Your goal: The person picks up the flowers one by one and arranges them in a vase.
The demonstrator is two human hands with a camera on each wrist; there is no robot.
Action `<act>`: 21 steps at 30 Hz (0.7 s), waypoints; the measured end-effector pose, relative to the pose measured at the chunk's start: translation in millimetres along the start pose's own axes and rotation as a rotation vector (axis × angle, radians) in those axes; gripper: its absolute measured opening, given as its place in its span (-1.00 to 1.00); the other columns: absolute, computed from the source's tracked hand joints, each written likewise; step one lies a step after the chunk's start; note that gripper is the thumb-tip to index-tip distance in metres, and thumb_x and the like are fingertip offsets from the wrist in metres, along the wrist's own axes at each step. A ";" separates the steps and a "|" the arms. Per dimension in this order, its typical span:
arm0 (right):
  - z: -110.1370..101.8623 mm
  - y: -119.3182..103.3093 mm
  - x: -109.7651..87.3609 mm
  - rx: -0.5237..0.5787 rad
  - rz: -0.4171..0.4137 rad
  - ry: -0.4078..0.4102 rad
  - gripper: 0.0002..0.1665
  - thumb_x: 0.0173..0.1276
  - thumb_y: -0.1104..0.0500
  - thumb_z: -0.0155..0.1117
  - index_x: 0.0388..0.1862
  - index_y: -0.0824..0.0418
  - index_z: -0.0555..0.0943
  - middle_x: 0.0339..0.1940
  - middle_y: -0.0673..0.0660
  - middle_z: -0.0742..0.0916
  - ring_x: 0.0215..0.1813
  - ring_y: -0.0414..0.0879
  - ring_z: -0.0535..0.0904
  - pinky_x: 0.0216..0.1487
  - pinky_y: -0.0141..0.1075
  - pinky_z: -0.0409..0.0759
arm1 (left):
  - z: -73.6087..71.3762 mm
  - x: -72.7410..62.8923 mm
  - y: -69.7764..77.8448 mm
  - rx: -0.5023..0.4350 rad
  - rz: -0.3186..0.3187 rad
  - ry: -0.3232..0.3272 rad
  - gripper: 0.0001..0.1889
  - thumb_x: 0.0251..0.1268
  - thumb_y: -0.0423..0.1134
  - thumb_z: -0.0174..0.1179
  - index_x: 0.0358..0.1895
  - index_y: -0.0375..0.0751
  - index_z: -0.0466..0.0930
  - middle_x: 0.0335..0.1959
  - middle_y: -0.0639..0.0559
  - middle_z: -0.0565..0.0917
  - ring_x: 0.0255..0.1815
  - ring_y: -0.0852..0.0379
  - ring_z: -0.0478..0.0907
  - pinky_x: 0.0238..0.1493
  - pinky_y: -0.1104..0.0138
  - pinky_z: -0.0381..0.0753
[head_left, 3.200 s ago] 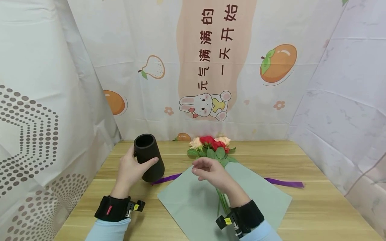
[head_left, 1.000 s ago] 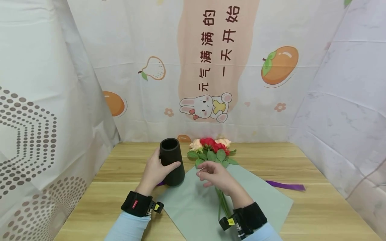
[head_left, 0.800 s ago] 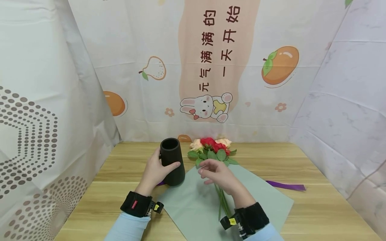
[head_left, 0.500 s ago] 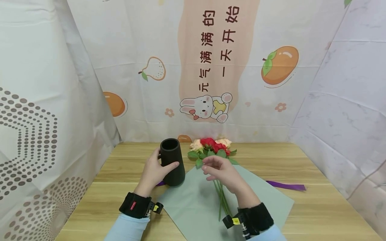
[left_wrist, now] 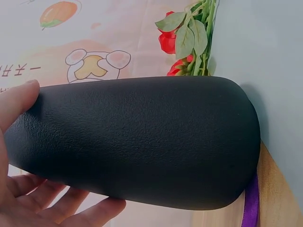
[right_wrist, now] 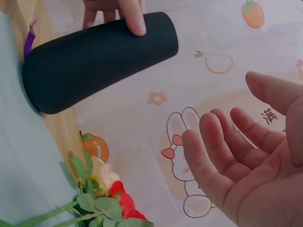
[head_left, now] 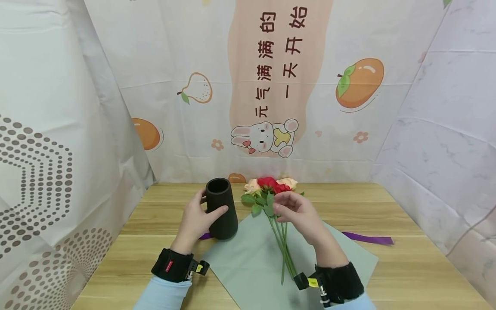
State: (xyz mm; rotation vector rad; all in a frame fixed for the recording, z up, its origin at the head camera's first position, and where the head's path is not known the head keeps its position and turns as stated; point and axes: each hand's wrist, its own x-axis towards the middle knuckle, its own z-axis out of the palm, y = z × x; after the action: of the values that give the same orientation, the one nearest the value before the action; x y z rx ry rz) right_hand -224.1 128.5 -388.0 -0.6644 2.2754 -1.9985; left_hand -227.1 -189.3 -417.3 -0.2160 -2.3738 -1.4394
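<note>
My left hand [head_left: 195, 219] grips a matte black vase [head_left: 221, 211], thumb on the near side and fingers around the far side. The vase is upright, its mouth facing up and its base at the left part of a grey-green sheet of wrapping paper [head_left: 248, 267]. In the left wrist view the vase [left_wrist: 142, 142] fills the middle, with the thumb and fingers on opposite sides. My right hand [head_left: 304, 215] hovers palm-inward over the rose stems [head_left: 284, 249], fingers loosely bent and holding nothing. Red and peach roses [head_left: 267, 184] lie at the paper's back corner, partly hidden by that hand.
A purple ribbon [head_left: 368, 238] runs under the paper; its other end [head_left: 206, 236] shows behind the vase. All lie on a wooden table [head_left: 418, 275]. A printed cloth [head_left: 162, 103] hangs behind the table, with more cloth at both sides.
Over the last three seconds my left hand has carried the vase rightward to the paper's edge; in the last second it stays nearly still. My right hand has drifted right and slightly back, uncovering more stems.
</note>
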 end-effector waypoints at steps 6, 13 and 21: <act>-11.1 1.6 -0.3 -0.038 0.026 0.079 -0.58 0.49 0.11 0.33 0.19 0.32 0.56 0.00 0.33 0.67 -0.06 0.06 0.67 -0.06 -0.06 0.72 | -0.7 -0.3 -1.4 0.008 0.022 0.007 -0.23 0.09 0.13 0.54 0.35 -0.03 0.46 0.24 -0.06 0.57 0.28 -0.19 0.49 0.02 -0.14 0.65; -22.9 9.5 1.0 -0.044 0.093 0.150 -0.55 0.49 0.07 0.34 0.18 0.33 0.55 0.00 0.31 0.67 0.01 0.18 0.64 -0.03 -0.08 0.72 | -0.9 -1.1 -1.7 0.005 0.029 0.008 -0.25 0.10 0.12 0.54 0.34 -0.02 0.46 0.24 -0.06 0.57 0.29 -0.20 0.48 0.02 -0.16 0.65; -34.9 15.7 1.0 -0.041 0.151 0.211 -0.51 0.50 0.04 0.32 0.19 0.38 0.56 -0.01 0.26 0.68 -0.05 0.09 0.67 -0.09 -0.18 0.73 | -0.9 -1.1 -1.4 0.003 0.021 0.000 -0.23 0.10 0.14 0.53 0.36 0.00 0.46 0.25 -0.05 0.57 0.29 -0.18 0.48 0.03 -0.14 0.65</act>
State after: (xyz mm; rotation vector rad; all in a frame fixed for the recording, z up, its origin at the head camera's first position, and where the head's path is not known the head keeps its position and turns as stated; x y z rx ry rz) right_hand -240.2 162.0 -396.9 -0.2843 2.4040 -2.0423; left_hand -226.4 -190.7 -418.5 -0.2390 -2.3670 -1.4258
